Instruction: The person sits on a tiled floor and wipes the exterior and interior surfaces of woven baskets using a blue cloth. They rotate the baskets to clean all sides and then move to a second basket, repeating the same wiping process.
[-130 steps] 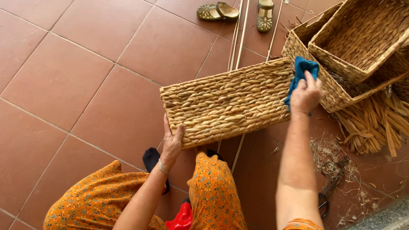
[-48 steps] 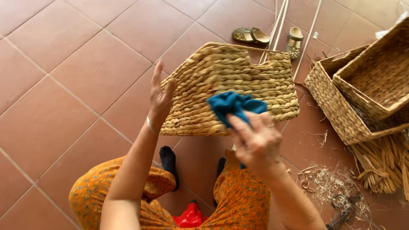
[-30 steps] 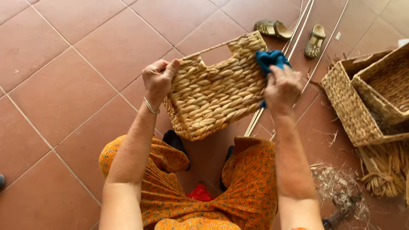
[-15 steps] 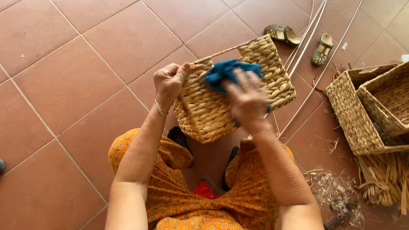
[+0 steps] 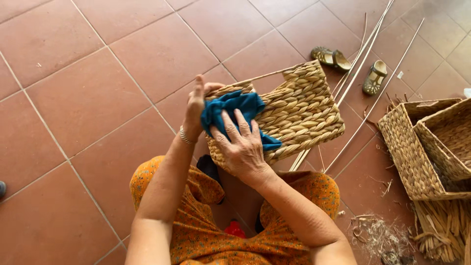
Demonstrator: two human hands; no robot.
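**Wiping down a woven basket**

The left hand (image 5: 197, 105) is gripping the near-left corner of the woven basket (image 5: 294, 110), fingers curled shut on its rim, holding it tilted above the tiled floor (image 5: 88, 98). The right hand (image 5: 243, 149) is pressing a blue cloth (image 5: 230, 110) flat against the weave (fingers spread, palm down). The wiping looks to be under way; moving on would call for turning the basket to an unwiped side. Farther right, sandals (image 5: 333, 58) and stacked baskets (image 5: 427, 147) are lying on the floor.

Left hand (image 5: 196, 105) raised, fingers closed in a grip, thumb upright; right hand (image 5: 241, 147) palm-down, fingers spread; both forearms extended forward.
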